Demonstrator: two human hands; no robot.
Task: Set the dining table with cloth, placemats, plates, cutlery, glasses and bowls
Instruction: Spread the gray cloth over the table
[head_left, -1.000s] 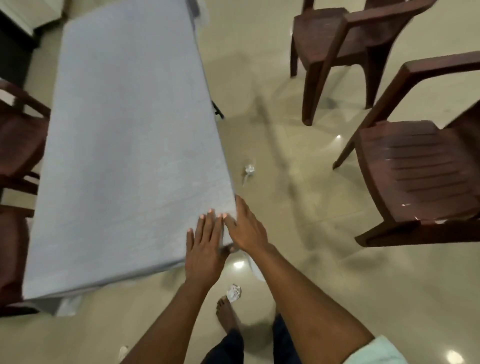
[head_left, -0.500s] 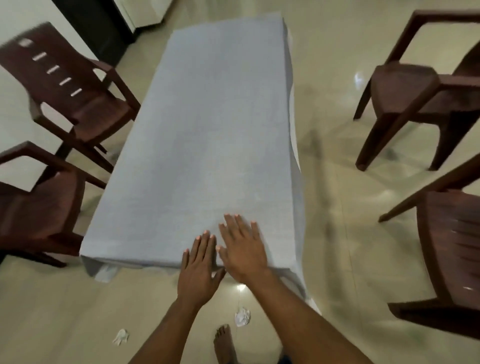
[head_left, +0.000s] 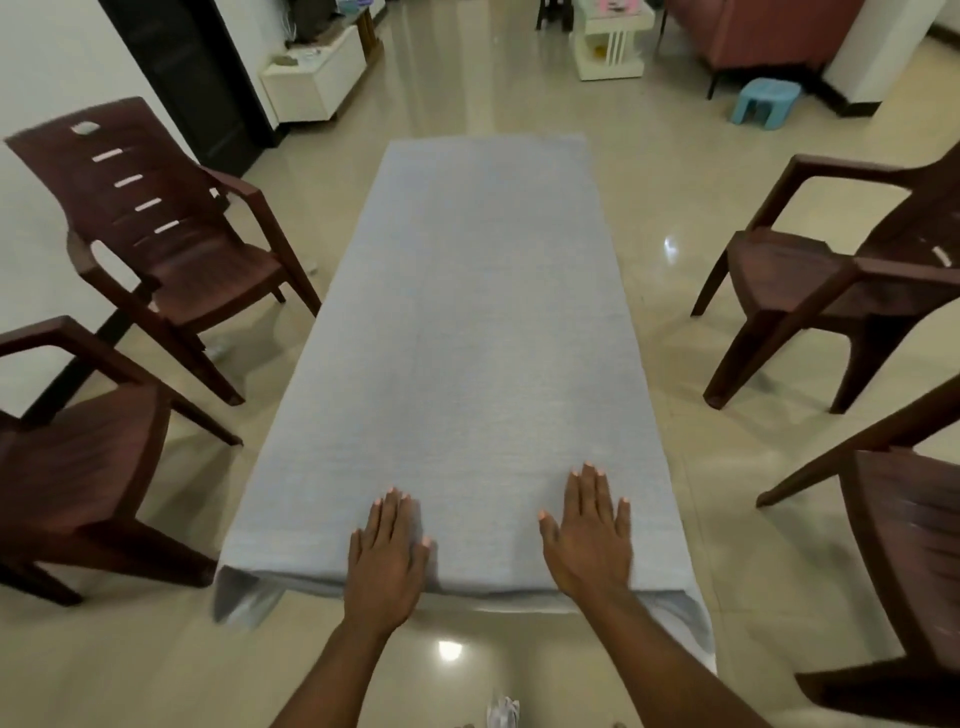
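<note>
Cloth (head_left: 467, 338): grey, spread the full length of the table, draped over the near edge and corners. No placemats, plates, cutlery, glasses or bowls on it.

My left hand (head_left: 387, 551): flat, fingers straight, pressing the cloth at the near edge. My right hand (head_left: 589, 540): the same, set apart to the right.

Step, as I judge it: smoothing the cloth, the first item. Next calls for both hands lifted off and placemats fetched; none in view.

Surrounds: four brown chairs, two left (head_left: 156, 228), two right (head_left: 831, 280); glossy tiled floor (head_left: 691, 171); blue stool (head_left: 766, 98) far off.
</note>
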